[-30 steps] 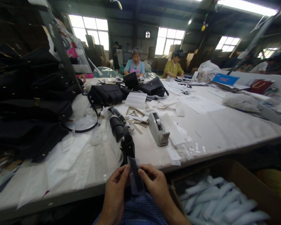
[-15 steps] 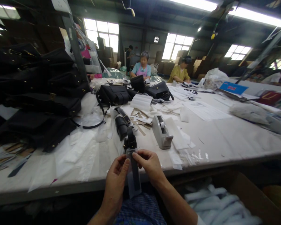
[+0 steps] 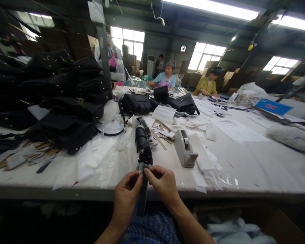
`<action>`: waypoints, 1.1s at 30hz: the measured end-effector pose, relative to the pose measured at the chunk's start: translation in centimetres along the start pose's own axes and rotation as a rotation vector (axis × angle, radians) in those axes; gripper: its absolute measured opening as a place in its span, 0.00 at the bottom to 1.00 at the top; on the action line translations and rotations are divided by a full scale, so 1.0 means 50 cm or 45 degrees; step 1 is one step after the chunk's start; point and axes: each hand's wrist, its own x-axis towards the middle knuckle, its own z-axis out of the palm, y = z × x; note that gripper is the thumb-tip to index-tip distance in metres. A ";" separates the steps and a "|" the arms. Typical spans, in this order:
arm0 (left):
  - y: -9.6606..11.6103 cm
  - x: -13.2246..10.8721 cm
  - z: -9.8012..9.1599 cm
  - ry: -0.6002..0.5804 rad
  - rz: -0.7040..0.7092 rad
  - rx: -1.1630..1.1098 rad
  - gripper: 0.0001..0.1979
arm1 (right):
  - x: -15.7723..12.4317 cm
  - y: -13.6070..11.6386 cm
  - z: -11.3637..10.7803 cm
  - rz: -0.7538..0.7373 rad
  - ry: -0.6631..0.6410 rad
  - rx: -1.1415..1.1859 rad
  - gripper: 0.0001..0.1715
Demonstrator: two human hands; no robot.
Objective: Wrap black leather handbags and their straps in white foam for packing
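A black leather strap [image 3: 143, 154] runs from the table over its near edge down toward my lap. A thin translucent wrapping [image 3: 141, 200] covers its lower end. My left hand [image 3: 124, 200] pinches the wrapped strap from the left. My right hand [image 3: 163, 184] pinches it from the right, just below the strap's black buckle. Both hands are closed on it at the table's front edge.
A grey tape dispenser [image 3: 184, 149] stands right of the strap. Black handbags [image 3: 66, 101] are piled at the left, more bags [image 3: 137, 103] lie mid-table among white paper sheets [image 3: 165, 113]. Two people sit at the far end. White wrapped pieces [image 3: 231, 230] lie low right.
My hands have risen with the strap to the table's edge and pulled the wrapping further up it. The view has swung upward and to the left.
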 end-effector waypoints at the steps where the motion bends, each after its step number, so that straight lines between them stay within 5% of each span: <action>1: 0.002 0.000 -0.003 -0.003 0.055 0.061 0.15 | -0.002 0.000 0.005 0.040 -0.006 0.040 0.18; 7: 0.023 0.005 -0.023 -0.056 0.576 0.508 0.06 | -0.006 -0.001 0.026 0.249 -0.033 0.385 0.21; 17: 0.051 0.014 -0.050 -0.253 1.478 1.274 0.15 | -0.005 0.001 0.038 0.300 -0.113 0.445 0.26; 22: 0.070 0.005 -0.044 -0.277 1.631 1.517 0.19 | 0.004 -0.003 0.042 0.240 -0.093 0.291 0.26; 27: 0.077 0.002 -0.066 -0.385 1.431 1.246 0.16 | 0.000 -0.004 0.039 0.184 -0.122 0.320 0.27; 29: 0.080 0.003 -0.079 -0.371 1.140 1.024 0.12 | -0.003 -0.002 0.037 0.202 -0.159 0.356 0.27; 33: 0.072 0.009 -0.082 -0.256 0.269 0.466 0.09 | -0.004 -0.001 0.035 0.151 -0.160 0.328 0.24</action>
